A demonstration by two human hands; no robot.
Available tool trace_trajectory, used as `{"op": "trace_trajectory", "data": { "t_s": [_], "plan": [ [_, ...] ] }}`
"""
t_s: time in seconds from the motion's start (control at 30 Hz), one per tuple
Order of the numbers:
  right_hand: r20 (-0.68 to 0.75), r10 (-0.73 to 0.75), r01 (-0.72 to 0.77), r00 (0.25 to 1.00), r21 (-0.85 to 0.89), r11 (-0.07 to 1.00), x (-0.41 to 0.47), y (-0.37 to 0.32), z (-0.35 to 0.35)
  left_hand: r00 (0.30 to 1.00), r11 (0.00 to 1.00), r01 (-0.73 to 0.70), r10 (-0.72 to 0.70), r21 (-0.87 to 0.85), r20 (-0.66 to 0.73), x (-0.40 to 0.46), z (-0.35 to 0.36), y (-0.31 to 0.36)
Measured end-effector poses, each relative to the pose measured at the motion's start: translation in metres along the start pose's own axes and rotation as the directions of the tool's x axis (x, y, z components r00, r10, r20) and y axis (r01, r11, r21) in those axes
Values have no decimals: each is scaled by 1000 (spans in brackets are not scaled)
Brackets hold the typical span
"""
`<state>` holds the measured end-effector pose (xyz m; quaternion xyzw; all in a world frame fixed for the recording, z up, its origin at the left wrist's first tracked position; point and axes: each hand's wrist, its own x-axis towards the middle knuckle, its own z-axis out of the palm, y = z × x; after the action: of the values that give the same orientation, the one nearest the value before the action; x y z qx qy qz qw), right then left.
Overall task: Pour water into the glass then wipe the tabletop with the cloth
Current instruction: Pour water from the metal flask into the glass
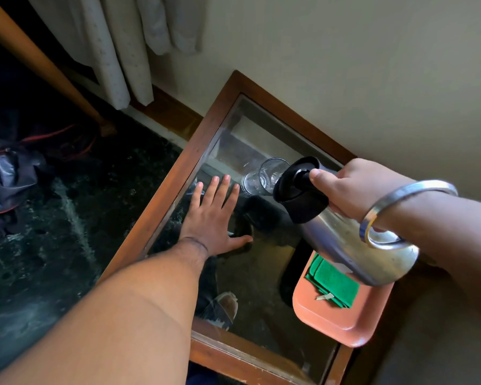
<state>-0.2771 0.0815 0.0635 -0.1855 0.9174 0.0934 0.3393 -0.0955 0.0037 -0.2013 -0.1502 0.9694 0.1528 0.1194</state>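
Note:
A clear drinking glass (264,177) stands on the glass-topped wooden table (178,173) near its far side. My right hand (356,187) grips a steel jug (353,245) with a black lid (297,187), tilted so the spout sits at the glass's rim. My thumb rests on the lid's button. No stream of water is visible. My left hand (214,218) lies flat on the tabletop, fingers spread, just left of the glass. A folded green cloth (333,284) lies in an orange tray (325,323) at the table's right side, partly under the jug.
The table stands against a cream wall (372,65). White curtains (122,37) hang at the back left. Dark carpet (67,218) lies to the left, with a dark bag with red trim (6,176) on it. A metal bangle (395,207) circles my right wrist.

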Motion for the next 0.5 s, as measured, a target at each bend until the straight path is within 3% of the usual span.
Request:
{"op": "trace_trajectory", "data": {
  "t_s": [0.5],
  "plan": [
    [-18, -18, 14, 1000, -173, 985, 2, -10, -10, 1000, 1000, 11, -11, 8, 0, 2, 3, 0]
  ]
}}
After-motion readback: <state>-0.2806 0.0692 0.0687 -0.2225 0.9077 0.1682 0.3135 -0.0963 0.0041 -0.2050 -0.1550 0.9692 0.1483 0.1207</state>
